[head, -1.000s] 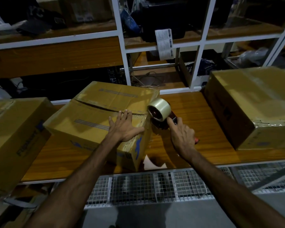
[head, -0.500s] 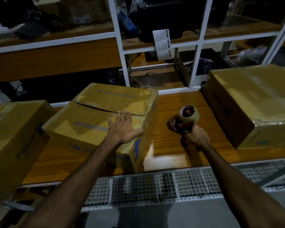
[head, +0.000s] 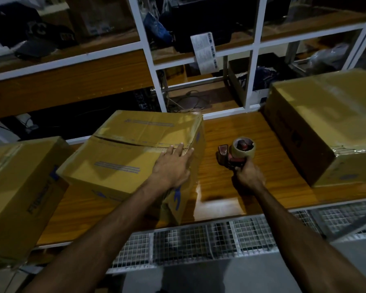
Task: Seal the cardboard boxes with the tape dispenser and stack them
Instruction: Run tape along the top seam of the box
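Note:
A cardboard box (head: 123, 157) sits turned at an angle on the wooden table (head: 230, 132), its two top flaps meeting in a seam. My left hand (head: 173, 164) lies flat, palm down, on the near flap at the box's right end, fingertips at the seam. A red tape dispenser (head: 237, 153) with a roll of clear tape stands on the table to the right of the box. My right hand (head: 248, 175) grips its handle. A larger box (head: 325, 121), its front edge taped, stands at the right. Another box (head: 19, 187) stands at the left.
White metal shelving (head: 148, 60) with wooden boards rises behind the table, holding dark bags, cables and a hanging paper label (head: 205, 51). A wire mesh panel (head: 199, 240) runs along the table's front edge. Grey floor lies below.
My right hand has pulled the tape dispenser away from the box's right side and brought it down onto the table further right. My left hand has stayed pressed on the box top.

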Demonstrator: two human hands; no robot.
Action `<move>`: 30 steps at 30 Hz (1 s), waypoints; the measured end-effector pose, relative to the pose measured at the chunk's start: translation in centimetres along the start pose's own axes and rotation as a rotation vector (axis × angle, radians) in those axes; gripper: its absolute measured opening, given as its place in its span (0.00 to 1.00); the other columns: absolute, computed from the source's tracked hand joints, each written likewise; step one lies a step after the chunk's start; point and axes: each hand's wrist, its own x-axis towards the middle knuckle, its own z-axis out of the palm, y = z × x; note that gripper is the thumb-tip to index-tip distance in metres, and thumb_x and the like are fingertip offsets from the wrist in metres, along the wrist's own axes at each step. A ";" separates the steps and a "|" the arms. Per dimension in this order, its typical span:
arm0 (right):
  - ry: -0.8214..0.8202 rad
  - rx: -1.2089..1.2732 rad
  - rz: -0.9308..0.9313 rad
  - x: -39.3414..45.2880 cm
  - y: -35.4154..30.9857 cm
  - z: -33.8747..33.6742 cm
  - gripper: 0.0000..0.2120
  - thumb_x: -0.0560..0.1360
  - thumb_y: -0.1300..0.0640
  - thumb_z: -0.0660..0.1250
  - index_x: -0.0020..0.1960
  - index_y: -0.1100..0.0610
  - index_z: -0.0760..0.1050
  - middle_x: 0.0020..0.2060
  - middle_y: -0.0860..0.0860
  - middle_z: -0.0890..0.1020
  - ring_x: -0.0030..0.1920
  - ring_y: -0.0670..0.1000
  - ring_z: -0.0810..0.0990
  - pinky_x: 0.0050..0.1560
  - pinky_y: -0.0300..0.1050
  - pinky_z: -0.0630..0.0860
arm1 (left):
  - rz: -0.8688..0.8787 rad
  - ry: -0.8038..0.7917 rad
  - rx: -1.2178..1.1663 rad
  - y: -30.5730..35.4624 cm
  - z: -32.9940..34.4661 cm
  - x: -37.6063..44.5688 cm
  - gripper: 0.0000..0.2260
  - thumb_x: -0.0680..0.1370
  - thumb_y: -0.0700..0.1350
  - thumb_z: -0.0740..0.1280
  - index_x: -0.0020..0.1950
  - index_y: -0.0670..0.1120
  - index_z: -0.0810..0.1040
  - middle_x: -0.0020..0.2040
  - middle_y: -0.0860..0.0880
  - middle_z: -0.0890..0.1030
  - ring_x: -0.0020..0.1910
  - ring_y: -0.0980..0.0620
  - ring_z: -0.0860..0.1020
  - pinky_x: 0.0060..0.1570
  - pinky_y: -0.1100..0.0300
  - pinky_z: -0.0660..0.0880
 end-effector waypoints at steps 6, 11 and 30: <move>0.257 -0.248 0.028 -3.1 -2.8 0.3 0.27 0.79 0.49 0.72 0.72 0.58 0.67 0.67 0.63 0.72 0.67 0.63 0.74 0.65 0.62 0.75 | -0.138 -0.038 0.220 3.2 0.3 1.1 0.32 0.86 0.52 0.59 0.86 0.50 0.48 0.85 0.36 0.45 0.80 0.26 0.55 0.75 0.35 0.65; 0.282 -0.129 -0.098 -4.9 -5.9 0.9 0.25 0.80 0.49 0.71 0.74 0.53 0.71 0.70 0.59 0.70 0.70 0.59 0.72 0.72 0.59 0.70 | -0.145 -0.029 0.454 4.7 1.0 2.0 0.26 0.88 0.51 0.50 0.86 0.50 0.50 0.78 0.26 0.53 0.71 0.22 0.66 0.64 0.34 0.73; 0.169 0.257 -0.343 -6.1 -15.8 0.0 0.18 0.86 0.48 0.61 0.72 0.52 0.77 0.67 0.54 0.78 0.65 0.55 0.78 0.61 0.49 0.71 | -0.136 0.059 -0.161 3.4 -0.9 0.7 0.35 0.81 0.61 0.59 0.85 0.51 0.52 0.84 0.40 0.58 0.77 0.30 0.65 0.67 0.33 0.71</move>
